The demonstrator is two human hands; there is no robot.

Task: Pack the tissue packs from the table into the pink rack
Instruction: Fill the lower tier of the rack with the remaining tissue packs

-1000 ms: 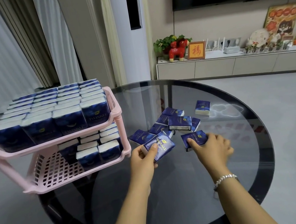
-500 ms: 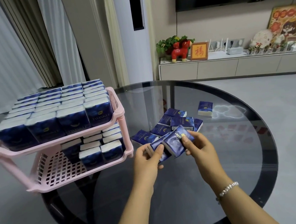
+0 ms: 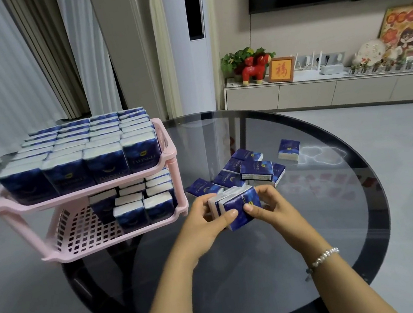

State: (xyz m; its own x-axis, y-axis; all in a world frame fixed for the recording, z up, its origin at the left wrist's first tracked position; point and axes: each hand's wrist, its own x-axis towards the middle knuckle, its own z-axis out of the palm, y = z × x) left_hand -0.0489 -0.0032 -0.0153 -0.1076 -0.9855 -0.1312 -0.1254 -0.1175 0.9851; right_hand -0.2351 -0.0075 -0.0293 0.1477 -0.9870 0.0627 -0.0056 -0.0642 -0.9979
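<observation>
Two dark blue tissue packs (image 3: 237, 207) are pressed together as a small stack between my hands, just above the glass table. My left hand (image 3: 205, 224) grips the stack from the left, thumb on its front face. My right hand (image 3: 270, 205) grips it from the right, thumb on the front too. Behind them lies a loose pile of blue tissue packs (image 3: 248, 171), with one more pack (image 3: 289, 149) apart to the right. The pink rack (image 3: 170, 156) stands at the table's left edge; its top tier is filled with packs, its lower tier (image 3: 83, 238) holds several at the right.
The round dark glass table (image 3: 245, 272) has a black rim. The left part of the rack's lower tier is bare pink grid. Curtains hang at the back left. A low cabinet (image 3: 325, 91) with ornaments stands under a wall-mounted TV at the back right.
My right hand picked a pack off the table and brought it against the pack in my left hand. Both hands now hold the two packs squared up together.
</observation>
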